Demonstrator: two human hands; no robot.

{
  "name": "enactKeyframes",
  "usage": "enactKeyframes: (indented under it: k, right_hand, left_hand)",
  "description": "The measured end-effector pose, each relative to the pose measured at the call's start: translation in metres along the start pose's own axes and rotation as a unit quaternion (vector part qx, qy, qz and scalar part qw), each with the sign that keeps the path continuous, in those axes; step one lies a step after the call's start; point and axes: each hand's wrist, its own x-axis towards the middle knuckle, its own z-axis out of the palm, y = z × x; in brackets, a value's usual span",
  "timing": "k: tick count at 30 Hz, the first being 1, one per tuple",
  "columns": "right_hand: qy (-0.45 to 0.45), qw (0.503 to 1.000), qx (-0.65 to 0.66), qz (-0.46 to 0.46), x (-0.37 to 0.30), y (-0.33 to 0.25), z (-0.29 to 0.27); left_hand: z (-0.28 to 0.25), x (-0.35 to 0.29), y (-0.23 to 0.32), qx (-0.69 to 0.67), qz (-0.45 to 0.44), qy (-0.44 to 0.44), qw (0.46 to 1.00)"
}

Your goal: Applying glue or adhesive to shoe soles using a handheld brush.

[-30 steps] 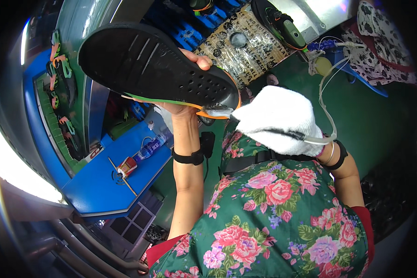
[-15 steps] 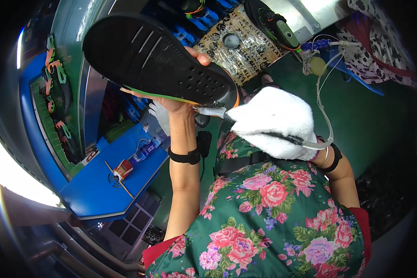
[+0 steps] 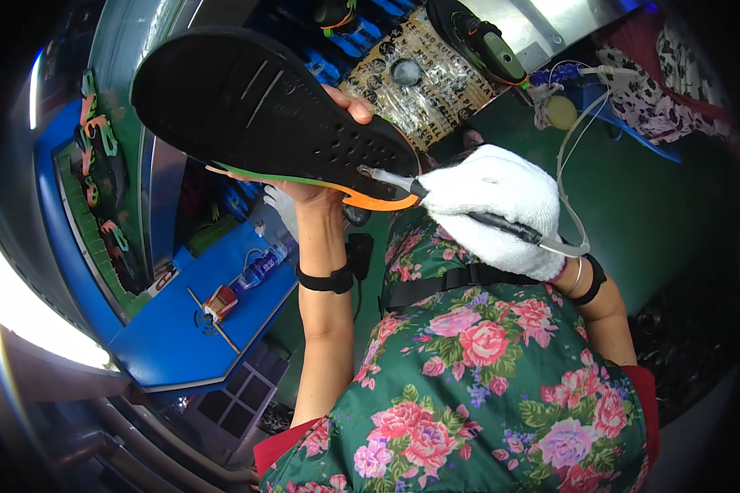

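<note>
My left hand [image 3: 311,192] is bare and grips a black shoe sole [image 3: 238,107] from beneath, with fingers showing past its far edge. Small holes dot the heel half, and orange and green trim runs along the near edge. In a white knitted glove, my right hand [image 3: 493,209] is closed around a dark-handled glue brush [image 3: 390,177]. A clear tube [image 3: 584,222] runs from the rear of that brush. The brush's tip rests on the heel part of the sole, close to the holes.
Beyond the sole lie a taped cardboard sheet [image 3: 423,103] with a small round dish and a dark shoe [image 3: 489,53]. On the left stand a blue table [image 3: 173,333] with a bottle [image 3: 263,267], and a green conveyor [image 3: 82,226] carrying shoe parts. Patterned cloth hangs at far right.
The brush tip has passed from the sole's near edge onto its heel face. The sole has shifted slightly left and tilted, showing more of its orange trim.
</note>
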Motion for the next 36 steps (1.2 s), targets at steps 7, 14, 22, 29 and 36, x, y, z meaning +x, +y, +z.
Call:
enactKeyframes:
  k: [7, 14, 22, 29, 36]
  right_hand:
    - [-0.014, 0.999, 0.04, -0.028, 0.001, 0.005, 0.003]
    - [-0.02, 0.998, 0.04, -0.04, -0.001, 0.002, 0.0]
    - [-0.029, 0.994, 0.014, -0.105, -0.001, -0.004, 0.002]
    - [-0.01, 0.987, -0.006, -0.162, -0.001, -0.001, 0.003]
    - [-0.041, 0.981, 0.015, -0.187, 0.004, -0.004, 0.0]
  left_hand:
    - [0.007, 0.01, 0.009, 0.039, -0.028, -0.066, 0.997]
    - [0.004, 0.015, 0.025, 0.127, -0.005, -0.116, 0.985]
    - [0.004, 0.022, 0.037, 0.118, -0.054, -0.134, 0.983]
    - [0.034, 0.024, 0.048, 0.126, -0.139, -0.072, 0.98]
    - [0.023, 0.038, 0.051, 0.137, -0.114, -0.115, 0.977]
